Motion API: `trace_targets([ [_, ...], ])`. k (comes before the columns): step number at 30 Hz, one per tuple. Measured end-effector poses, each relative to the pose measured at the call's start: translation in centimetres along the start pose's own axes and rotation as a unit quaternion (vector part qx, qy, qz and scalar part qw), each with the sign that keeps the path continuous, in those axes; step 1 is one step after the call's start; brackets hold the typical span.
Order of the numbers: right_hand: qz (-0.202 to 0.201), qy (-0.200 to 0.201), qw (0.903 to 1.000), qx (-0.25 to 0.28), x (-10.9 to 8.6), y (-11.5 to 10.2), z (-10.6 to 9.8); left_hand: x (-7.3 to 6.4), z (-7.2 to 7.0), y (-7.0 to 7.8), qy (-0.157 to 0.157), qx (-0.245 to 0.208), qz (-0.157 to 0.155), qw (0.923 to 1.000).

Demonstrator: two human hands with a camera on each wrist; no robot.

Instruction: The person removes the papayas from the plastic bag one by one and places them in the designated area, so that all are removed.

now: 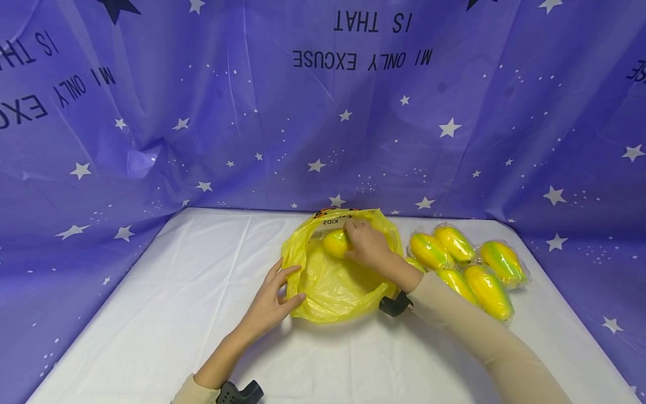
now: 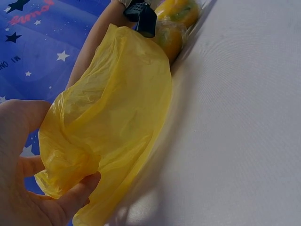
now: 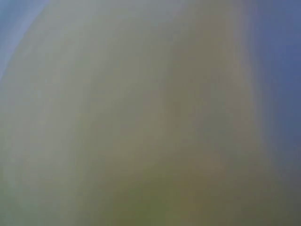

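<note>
A yellow plastic bag stands with its mouth wide on the white table. My left hand holds the bag's left rim, fingers and thumb spread along it; in the left wrist view, the left hand has the crumpled film between thumb and fingers. My right hand reaches into the bag's mouth and grips a yellow-green mango, its fingers curled over the mango's right side. The right wrist view is too blurred to make anything out.
Several wrapped yellow-green mangoes lie right of the bag, partly behind the right forearm. White cloth covers the table. A purple star-printed curtain rises behind and at both sides.
</note>
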State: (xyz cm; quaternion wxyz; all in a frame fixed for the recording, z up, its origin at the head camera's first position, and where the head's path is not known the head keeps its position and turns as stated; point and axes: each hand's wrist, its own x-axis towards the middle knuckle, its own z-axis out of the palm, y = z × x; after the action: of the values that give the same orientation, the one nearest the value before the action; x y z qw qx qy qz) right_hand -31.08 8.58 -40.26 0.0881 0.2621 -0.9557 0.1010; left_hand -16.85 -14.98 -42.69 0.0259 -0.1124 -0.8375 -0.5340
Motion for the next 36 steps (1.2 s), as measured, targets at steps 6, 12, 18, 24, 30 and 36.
trace_targets([
  [6,0.012,-0.013,0.9995,0.025,-0.4,-0.6,-0.3,-0.6,-0.5,2.6,-0.006,0.001,-0.006,1.0000],
  [12,0.011,-0.019,0.9986,0.048,-0.9,-1.1,-0.7,-0.8,-0.6,2.9,-0.001,0.002,-0.008,1.0000],
  [18,0.010,-0.017,0.9976,0.067,-1.7,-1.6,-1.4,-0.7,-0.6,2.8,-0.006,-0.006,-0.004,1.0000],
  [24,0.027,-0.012,0.9930,0.114,-2.9,-2.0,-3.1,-0.4,-0.6,2.7,-0.009,-0.005,-0.004,0.9999],
  [30,0.045,0.006,0.9923,0.115,-4.0,-2.3,-4.9,-0.5,-0.6,2.6,-0.006,-0.007,0.002,1.0000],
  [36,0.055,0.034,0.9889,0.134,-4.8,-2.4,-6.2,-0.5,-0.6,2.7,-0.006,-0.008,0.003,0.9999],
])
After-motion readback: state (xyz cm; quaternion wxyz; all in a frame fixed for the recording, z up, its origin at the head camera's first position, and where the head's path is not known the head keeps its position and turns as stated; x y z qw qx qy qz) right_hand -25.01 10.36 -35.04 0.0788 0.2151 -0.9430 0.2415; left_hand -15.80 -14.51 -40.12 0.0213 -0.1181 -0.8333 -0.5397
